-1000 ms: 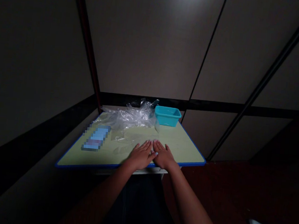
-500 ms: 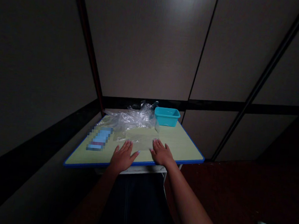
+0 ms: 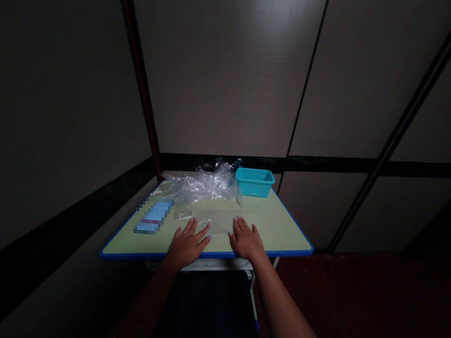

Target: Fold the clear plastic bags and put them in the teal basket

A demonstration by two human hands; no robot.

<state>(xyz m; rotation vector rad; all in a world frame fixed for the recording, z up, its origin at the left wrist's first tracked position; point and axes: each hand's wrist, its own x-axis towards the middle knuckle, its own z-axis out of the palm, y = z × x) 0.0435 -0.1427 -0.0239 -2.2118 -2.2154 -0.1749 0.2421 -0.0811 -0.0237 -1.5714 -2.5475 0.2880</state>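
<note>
Left hand (image 3: 187, 245) and right hand (image 3: 246, 240) spread palm-down, gripping nothing, perhaps to flatten near part of clear plastic (image 3: 208, 186) against table (image 3: 283, 232).

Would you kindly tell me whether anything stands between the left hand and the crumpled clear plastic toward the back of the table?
Nothing upright visibly stands between the left hand and the crumpled clear plastic; only flat clear film lies there on the table. The turquoise basket is off to the right.

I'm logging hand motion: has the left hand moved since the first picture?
Yes. Judged against the blue-edged table, the left hand has moved left, away from the right hand.
</note>
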